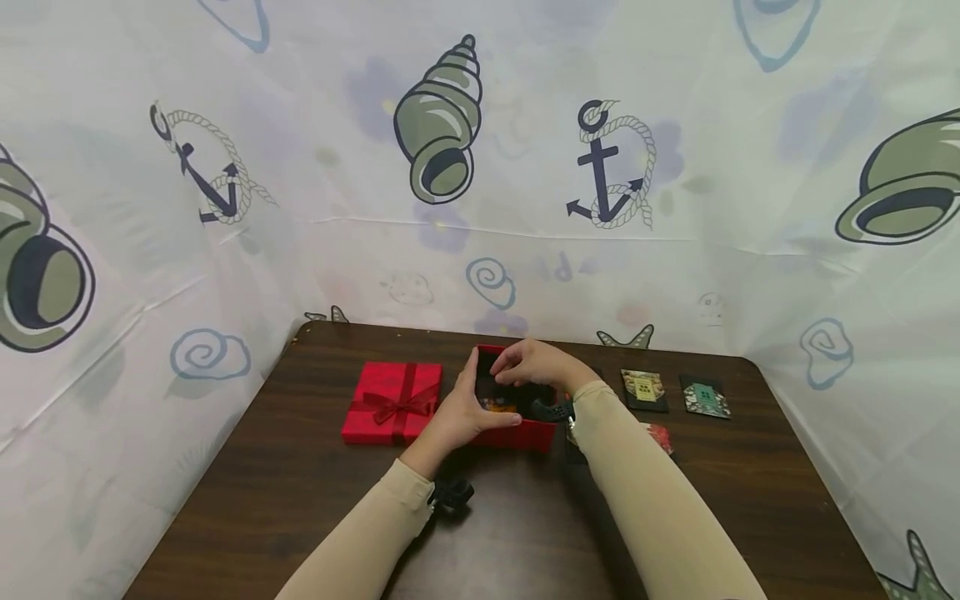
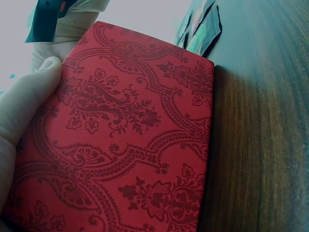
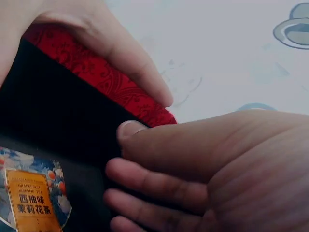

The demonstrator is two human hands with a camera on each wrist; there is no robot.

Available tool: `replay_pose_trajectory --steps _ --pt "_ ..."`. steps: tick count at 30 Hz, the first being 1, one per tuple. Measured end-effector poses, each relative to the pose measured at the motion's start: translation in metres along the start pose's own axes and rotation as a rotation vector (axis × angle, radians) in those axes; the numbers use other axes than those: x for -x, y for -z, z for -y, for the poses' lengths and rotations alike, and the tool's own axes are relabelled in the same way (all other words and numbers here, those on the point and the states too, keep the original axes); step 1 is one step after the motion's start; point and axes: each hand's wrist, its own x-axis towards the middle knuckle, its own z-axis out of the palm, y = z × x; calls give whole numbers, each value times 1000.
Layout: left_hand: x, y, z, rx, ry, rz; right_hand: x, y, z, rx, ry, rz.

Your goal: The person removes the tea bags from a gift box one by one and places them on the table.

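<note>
Dark wooden table [image 1: 300,500], nautical-print sheets [image 1: 675,250] around; left grip [image 1: 465,417] holds red box [image 1: 525,435].

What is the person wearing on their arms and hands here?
Both arms wear snug beige sleeves reaching to the wrists. The left hand and right hand are bare, with no gloves. A small black device is strapped at each wrist.

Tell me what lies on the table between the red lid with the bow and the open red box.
Only the left hand, gripping the red box beside the lid; head view.
</note>
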Motion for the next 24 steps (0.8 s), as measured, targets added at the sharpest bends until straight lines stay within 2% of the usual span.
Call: replay_pose_trajectory --steps 7,14,22,24 --pt "0 1 -2 -8 11 -7 -6 -1 2 100 -65 47" --pt "1 2 -1 -4 5 5 -7 0 2 139 -61 87" --pt "2 2 0 6 -13 4 -5 -4 8 221 -69 209" --pt "2 2 0 4 -12 2 -4 -5 11 230 -70 215"
